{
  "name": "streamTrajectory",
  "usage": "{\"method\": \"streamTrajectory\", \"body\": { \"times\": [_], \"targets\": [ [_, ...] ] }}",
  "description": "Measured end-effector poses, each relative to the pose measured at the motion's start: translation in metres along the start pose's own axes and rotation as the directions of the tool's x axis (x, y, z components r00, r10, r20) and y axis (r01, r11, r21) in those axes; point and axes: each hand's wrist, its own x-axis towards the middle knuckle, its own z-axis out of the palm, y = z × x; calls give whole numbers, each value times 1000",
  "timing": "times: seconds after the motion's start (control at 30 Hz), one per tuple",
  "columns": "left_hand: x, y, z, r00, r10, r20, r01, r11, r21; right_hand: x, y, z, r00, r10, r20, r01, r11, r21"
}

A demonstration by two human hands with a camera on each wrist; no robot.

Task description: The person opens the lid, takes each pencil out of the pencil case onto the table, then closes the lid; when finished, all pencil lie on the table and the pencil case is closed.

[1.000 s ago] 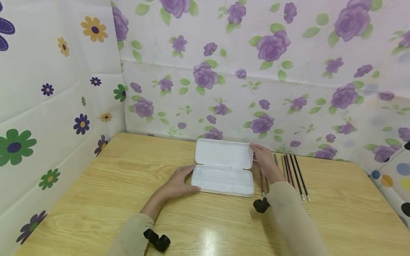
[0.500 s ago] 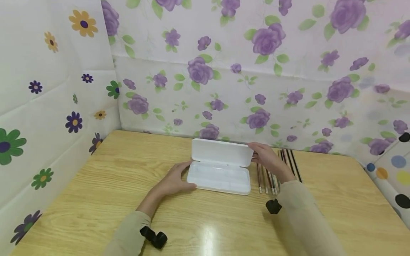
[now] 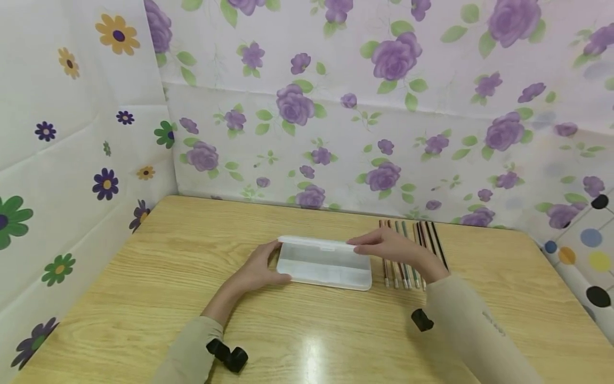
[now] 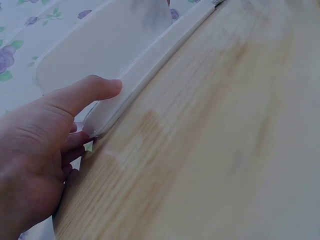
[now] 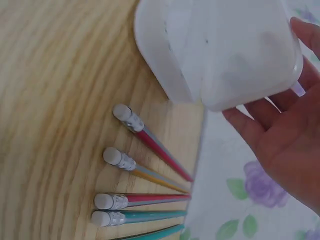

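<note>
A white plastic pencil case [image 3: 331,277] lies on the table, its hinged lid [image 3: 312,241] raised part of the way over the base. At the case's left end my left hand [image 3: 259,269] grips it, the thumb on the front rim and the fingers round the far side. In the left wrist view, that thumb of my left hand [image 4: 42,142] presses the white rim. My right hand [image 3: 390,248] holds the lid near its right end. The right wrist view shows the lid's corner [image 5: 255,55] between the thumb and fingers of my right hand [image 5: 287,132].
Several pencils [image 3: 386,272] with white erasers lie in a row right of the case, partly under my right forearm. The wooden table [image 3: 216,218] meets a flower-patterned cloth [image 3: 268,144] at the back. A black device [image 3: 422,320] is worn on each sleeve.
My right hand has swung the lid from leaning back to forward and down over the base. The left hand keeps its grip on the case. The head view has shifted slightly.
</note>
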Motion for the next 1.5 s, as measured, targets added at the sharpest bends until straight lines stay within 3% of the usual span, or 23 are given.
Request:
{"method": "streamTrajectory", "body": {
  "times": [0.33,0.53,0.77,0.97,1.13,1.37,1.5],
  "targets": [
    [-1,-3,1,999,48,-3,-48,998,-36,4,-10,34,996,-82,30,86,977,-197],
    [2,-1,2,999,40,6,-40,999,-33,2,-9,49,973,-221,69,230,898,-375],
    [1,0,3,1000,-3,13,3,1000,-11,-2,-5,66,958,-281,53,261,785,-562],
    [2,0,5,1000,-1,11,1,1000,-11,-4,-2,73,940,-342,13,273,727,-630],
    [3,-4,4,1000,6,13,-6,1000,-5,-5,0,78,926,-376,-20,275,712,-646],
    [3,-6,4,997,69,22,-69,998,12,-6,0,83,935,-354,-22,245,691,-680],
    [3,-6,4,997,69,18,-70,997,26,-7,0,83,932,-361,-31,244,688,-684]
  ]
}}
